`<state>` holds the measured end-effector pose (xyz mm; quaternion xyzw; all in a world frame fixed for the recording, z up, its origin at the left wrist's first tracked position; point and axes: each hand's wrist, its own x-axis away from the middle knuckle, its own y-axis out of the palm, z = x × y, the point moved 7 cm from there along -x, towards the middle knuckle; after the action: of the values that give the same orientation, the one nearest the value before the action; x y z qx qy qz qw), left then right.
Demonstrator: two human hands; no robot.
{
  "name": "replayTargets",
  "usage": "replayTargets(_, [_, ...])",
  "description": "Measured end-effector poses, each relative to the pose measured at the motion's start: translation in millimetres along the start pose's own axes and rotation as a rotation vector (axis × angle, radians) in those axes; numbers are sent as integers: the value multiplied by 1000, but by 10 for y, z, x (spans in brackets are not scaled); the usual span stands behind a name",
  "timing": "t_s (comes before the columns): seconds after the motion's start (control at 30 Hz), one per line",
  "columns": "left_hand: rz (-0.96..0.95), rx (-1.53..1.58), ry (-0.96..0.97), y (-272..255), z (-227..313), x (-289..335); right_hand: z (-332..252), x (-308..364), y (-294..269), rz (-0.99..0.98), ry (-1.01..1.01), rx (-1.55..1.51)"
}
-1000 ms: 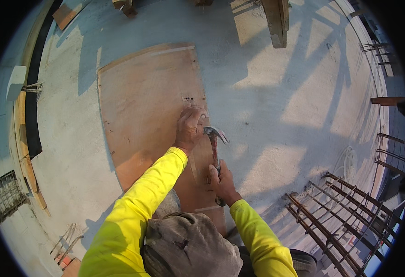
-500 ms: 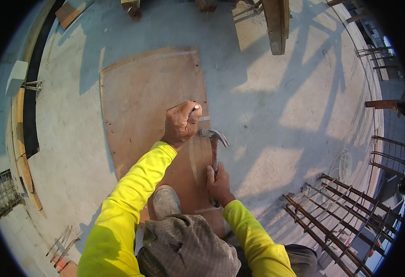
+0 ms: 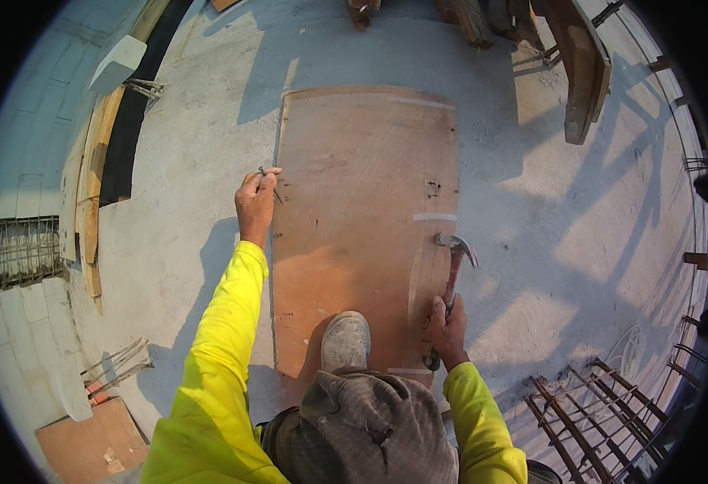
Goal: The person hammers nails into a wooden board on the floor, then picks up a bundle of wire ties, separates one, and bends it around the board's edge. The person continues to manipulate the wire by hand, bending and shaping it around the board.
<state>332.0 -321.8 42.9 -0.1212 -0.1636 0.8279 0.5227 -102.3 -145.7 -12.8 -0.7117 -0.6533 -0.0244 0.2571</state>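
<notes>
A brown plywood sheet [image 3: 362, 210] lies flat on the concrete floor. My left hand [image 3: 255, 202] hovers at its left edge, pinching a small nail [image 3: 267, 173] between the fingertips. My right hand [image 3: 448, 329] grips the handle of a claw hammer [image 3: 455, 262], whose head rests over the sheet's right edge. One dusty shoe [image 3: 346, 339] stands on the near end of the sheet. Both arms wear bright yellow sleeves.
Timber planks [image 3: 580, 64] lie at the far right. Rebar bundles [image 3: 604, 411] sit at the lower right. A dark gap with wooden formwork [image 3: 96, 177] runs along the left. A small plywood piece [image 3: 87, 440] lies at the lower left.
My left hand moved from beside the hammer head at the sheet's right side across to its left edge, now holding a nail. The view shifted so the whole sheet shows.
</notes>
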Motion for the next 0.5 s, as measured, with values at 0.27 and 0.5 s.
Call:
replayTargets(0.27, [-18,-118,77,41,-137,-208,-338,-69,174,-49,-220,108])
replayTargets(0.5, [-102,-132,185,104,-80,-142,-719,-145,506,-196,-328,165])
